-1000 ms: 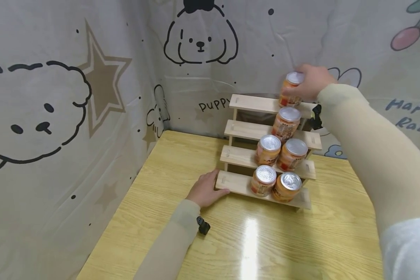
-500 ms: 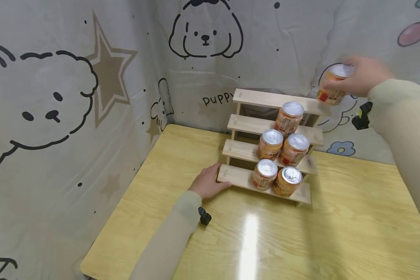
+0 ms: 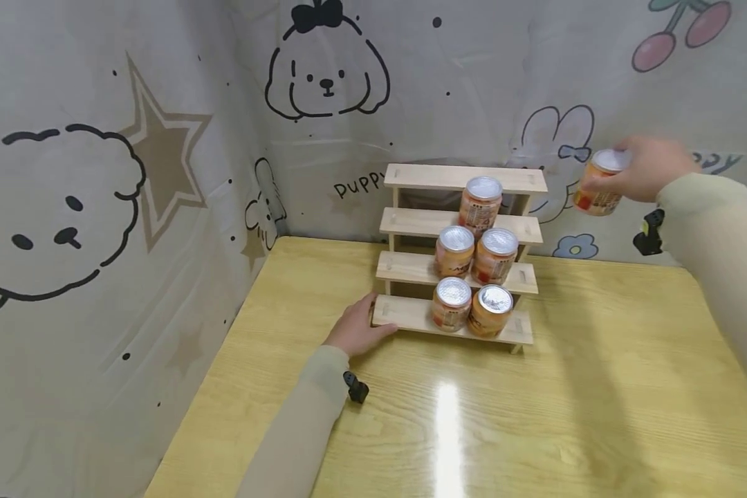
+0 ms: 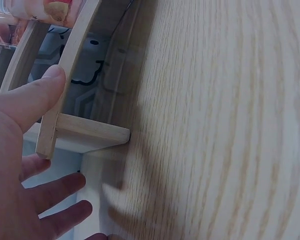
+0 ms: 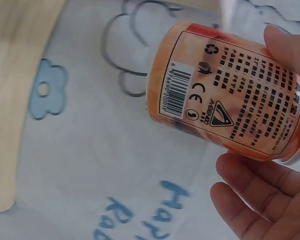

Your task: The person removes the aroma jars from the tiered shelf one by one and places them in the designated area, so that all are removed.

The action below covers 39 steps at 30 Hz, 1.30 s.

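The right hand (image 3: 656,168) holds an orange can (image 3: 600,183) between thumb and fingers, in the air to the right of the wooden rack (image 3: 436,176) and well apart from it; the can's silver lid (image 3: 611,160) faces up toward the head camera and hides whatever is inside; in the right wrist view its wrapped side shows a barcode (image 5: 177,90) and dense printed text.

The left hand (image 3: 357,328) is at the left end of the rack's lowest board, its thumb (image 4: 53,75) lying against the board and its other fingers spread apart past the end.

The rack stands on the counter (image 3: 380,429) and bears five more cans, all upright under silver lids, their contents hidden too; one can (image 3: 481,206) is on the second board from the top; a pair, the left can (image 3: 454,252) and its neighbour (image 3: 495,257), stands side by side on the third; another pair, the front left can (image 3: 451,306) and the front right can (image 3: 490,312), stands on the lowest; behind everything hangs a pale cloth (image 3: 460,124) with cartoon drawings.
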Each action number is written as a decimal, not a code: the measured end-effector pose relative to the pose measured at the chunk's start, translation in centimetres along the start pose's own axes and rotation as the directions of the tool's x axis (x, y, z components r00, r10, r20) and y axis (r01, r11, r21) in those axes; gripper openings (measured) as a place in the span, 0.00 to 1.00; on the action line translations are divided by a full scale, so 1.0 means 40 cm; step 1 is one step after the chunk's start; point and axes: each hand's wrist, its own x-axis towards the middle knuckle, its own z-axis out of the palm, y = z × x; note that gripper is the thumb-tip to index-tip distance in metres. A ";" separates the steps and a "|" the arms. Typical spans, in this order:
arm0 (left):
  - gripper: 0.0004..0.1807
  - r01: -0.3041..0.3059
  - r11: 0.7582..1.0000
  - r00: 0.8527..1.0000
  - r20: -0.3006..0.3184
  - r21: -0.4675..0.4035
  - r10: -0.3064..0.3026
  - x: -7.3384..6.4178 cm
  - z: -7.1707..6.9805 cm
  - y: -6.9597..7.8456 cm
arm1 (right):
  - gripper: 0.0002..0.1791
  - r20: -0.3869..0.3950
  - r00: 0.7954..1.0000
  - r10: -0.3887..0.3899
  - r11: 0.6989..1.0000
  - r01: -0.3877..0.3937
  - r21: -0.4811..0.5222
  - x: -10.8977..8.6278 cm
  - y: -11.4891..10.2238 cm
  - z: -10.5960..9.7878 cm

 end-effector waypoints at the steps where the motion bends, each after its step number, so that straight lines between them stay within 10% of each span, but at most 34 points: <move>1: 0.55 0.006 1.000 1.000 -0.002 0.001 -0.006 -0.002 0.001 -0.004 | 0.62 0.010 1.000 -0.003 1.000 0.003 0.002 0.000 0.001 0.014; 22: 0.55 0.021 1.000 1.000 -0.008 -0.017 -0.021 0.004 -0.006 -0.020 | 0.47 0.117 0.986 -0.116 0.990 0.106 0.088 -0.023 0.036 0.348; 39: 0.54 0.037 0.999 0.999 0.015 -0.017 -0.037 0.004 0.001 0.005 | 0.50 0.217 0.975 -0.053 0.993 0.029 0.110 -0.038 0.073 0.463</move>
